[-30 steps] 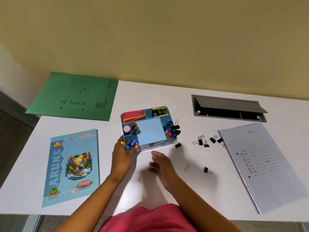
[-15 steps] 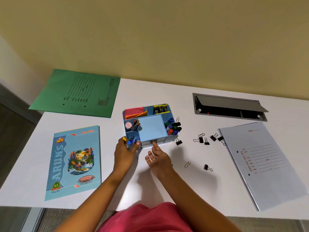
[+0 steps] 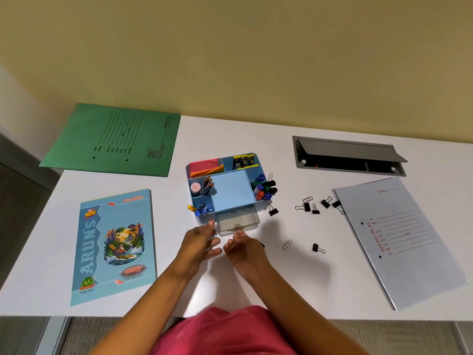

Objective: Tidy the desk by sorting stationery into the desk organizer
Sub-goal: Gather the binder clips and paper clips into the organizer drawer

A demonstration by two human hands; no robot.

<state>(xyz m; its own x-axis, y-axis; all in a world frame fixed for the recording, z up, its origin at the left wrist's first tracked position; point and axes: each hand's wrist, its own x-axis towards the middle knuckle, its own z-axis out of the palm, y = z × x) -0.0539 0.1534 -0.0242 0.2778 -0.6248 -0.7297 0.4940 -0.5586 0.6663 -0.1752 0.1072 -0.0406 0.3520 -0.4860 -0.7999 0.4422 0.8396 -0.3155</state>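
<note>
Toward the centre of the desk [image 3: 258, 288], the desk organizer [image 3: 231, 193] stands with its clear drawer [image 3: 236, 221] drawn out toward the near edge. Right hand [image 3: 245, 249]: fingers curled, index hooked on the drawer front. Left hand [image 3: 198, 245]: fingers nearly straight, one tip touching the organizer's near-left corner. Risk: overpull could free the drawer or drag the organizer. Binder clips [image 3: 307, 206] and a paper clip [image 3: 287, 244] lie loose rightward, clear of the drawer.

Two folders [image 3: 115, 139], one notebook [image 3: 115, 244], one organizer [image 3: 231, 193], at least six binder clips [image 3: 317, 248].
</note>
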